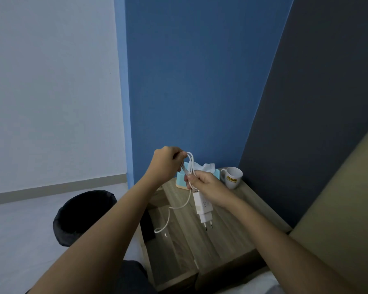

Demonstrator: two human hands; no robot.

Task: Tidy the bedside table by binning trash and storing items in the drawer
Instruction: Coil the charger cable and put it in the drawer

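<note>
Both of my hands hold a white charger above the wooden bedside table [227,236]. My left hand [167,162] pinches the top of the looped white cable [190,164]. My right hand [206,185] grips the cable loops just above the white plug adapter [204,209], which hangs with its pins pointing down. The cable's loose end [168,219] dangles over the table's left part. At the back of the table stand a light blue tissue box [181,179] and a white mug [232,177].
A black bin [83,215] stands on the floor left of the table. A blue wall rises behind the table, a dark panel and a beige headboard [344,209] lie to the right. White bedding [253,283] shows at the bottom.
</note>
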